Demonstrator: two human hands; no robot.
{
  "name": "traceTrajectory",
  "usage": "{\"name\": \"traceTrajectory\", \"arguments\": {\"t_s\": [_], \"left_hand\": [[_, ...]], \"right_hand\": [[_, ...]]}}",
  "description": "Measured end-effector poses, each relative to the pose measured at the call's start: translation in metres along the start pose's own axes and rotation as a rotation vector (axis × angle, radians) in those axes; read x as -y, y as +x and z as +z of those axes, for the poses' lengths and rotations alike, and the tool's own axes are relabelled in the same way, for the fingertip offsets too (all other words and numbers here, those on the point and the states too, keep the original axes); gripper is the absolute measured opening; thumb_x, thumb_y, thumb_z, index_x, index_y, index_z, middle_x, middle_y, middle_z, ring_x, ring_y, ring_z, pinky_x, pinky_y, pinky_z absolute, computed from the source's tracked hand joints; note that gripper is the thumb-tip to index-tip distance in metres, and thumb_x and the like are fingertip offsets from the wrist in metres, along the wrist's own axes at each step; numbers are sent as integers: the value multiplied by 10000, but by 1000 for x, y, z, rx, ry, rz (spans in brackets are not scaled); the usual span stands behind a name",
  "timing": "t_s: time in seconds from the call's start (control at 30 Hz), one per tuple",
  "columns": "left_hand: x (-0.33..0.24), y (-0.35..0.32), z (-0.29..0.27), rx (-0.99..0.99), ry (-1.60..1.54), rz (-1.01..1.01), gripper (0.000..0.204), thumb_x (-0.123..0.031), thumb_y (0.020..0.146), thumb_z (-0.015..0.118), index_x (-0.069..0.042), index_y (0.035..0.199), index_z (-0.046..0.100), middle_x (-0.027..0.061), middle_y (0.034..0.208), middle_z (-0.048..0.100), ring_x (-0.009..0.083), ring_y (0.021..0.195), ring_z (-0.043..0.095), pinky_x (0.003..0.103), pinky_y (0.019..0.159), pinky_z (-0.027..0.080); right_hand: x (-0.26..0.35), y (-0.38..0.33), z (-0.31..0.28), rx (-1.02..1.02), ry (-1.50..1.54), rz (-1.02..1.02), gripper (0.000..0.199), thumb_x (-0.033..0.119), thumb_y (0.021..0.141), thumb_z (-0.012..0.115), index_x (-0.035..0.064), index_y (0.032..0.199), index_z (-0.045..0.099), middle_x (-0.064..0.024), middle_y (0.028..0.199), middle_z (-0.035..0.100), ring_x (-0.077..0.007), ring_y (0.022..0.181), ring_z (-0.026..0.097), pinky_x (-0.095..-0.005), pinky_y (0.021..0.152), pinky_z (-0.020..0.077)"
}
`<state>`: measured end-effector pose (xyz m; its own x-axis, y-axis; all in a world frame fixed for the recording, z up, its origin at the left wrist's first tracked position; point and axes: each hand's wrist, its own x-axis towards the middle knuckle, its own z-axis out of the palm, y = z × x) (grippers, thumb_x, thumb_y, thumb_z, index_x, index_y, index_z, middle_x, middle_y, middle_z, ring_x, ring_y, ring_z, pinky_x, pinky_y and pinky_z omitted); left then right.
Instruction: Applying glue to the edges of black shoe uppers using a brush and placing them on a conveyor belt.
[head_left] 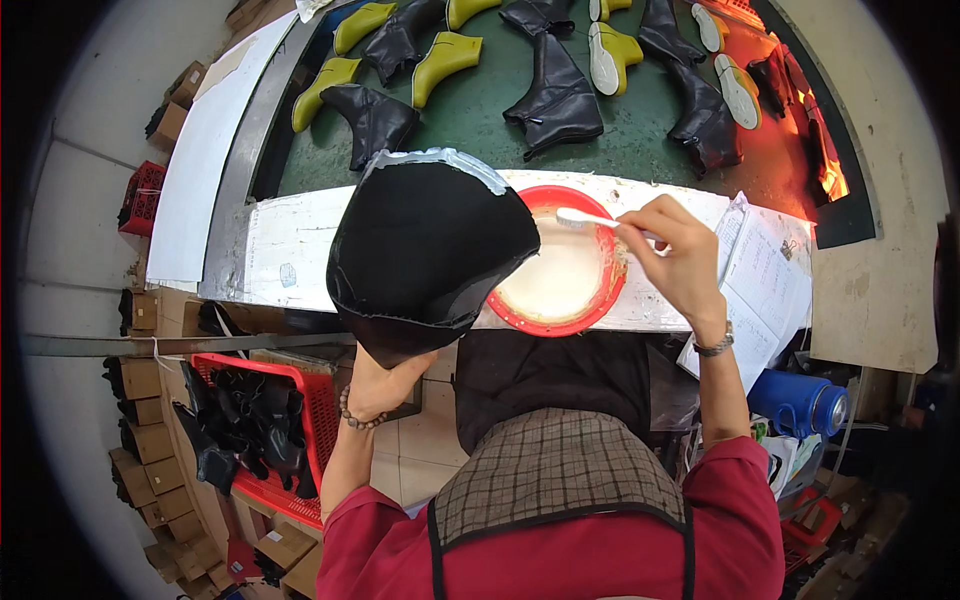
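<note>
My left hand (pixel 385 385) grips the lower edge of a black leather boot upper (pixel 425 250) and holds it up over the white bench edge (pixel 285 262); a pale glue band runs along its top rim. My right hand (pixel 675 250) pinches a white brush (pixel 585 217) whose bristles hover over a red bowl (pixel 560 325) filled with whitish glue. The bowl sits on the bench, just right of the boot upper, partly hidden by it.
A green conveyor belt (pixel 480 110) beyond the bench carries black boots (pixel 560 95) and yellow-green lasts (pixel 445 60). Papers (pixel 770 285) lie at the right. A red crate (pixel 320 410) of black uppers stands lower left, a blue bottle (pixel 800 400) lower right, cardboard boxes (pixel 150 440) along the left.
</note>
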<state>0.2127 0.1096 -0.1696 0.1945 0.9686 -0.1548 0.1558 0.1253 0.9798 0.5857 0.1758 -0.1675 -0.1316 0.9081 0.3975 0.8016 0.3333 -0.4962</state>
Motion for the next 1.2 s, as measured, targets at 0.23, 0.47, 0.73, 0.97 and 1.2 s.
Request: {"name": "traceTrajectory", "arguments": {"t_s": [0.23,0.47,0.73,0.97,1.2], "left_hand": [[1,0,1,116,-58,79,268,19,817,743,23,1080,696,45,976,715,125,870,652,275,763,531],[-13,6,10,48,-324,-85,235,32,813,741,22,1047,718,72,997,728,152,878,671,271,764,537],[0,1,14,-118,-8,55,225,21,852,738,36,1075,705,82,1031,722,173,930,680,300,850,537],[14,7,9,-115,201,211,388,-19,866,749,34,1234,636,78,1138,697,167,1029,657,311,907,519],[12,2,-5,80,-19,-21,386,-28,857,757,33,1218,634,73,1129,691,158,1001,643,316,889,522]], "right_hand": [[10,20,-7,-204,484,-165,226,6,787,826,32,1007,781,-46,911,658,-119,785,620,-236,650,486],[3,9,-10,-191,348,-265,227,9,769,835,40,989,788,-43,904,661,-137,778,631,-244,649,491],[-1,-5,-1,6,454,124,173,105,800,822,54,962,788,-39,870,678,-125,751,635,-251,584,461],[-7,-15,30,126,-187,-81,82,153,805,766,84,785,726,-42,828,641,-222,732,638,-359,635,512],[8,11,-15,-218,422,-135,203,-2,801,813,19,999,775,-56,886,672,-131,778,643,-248,646,511]]}}
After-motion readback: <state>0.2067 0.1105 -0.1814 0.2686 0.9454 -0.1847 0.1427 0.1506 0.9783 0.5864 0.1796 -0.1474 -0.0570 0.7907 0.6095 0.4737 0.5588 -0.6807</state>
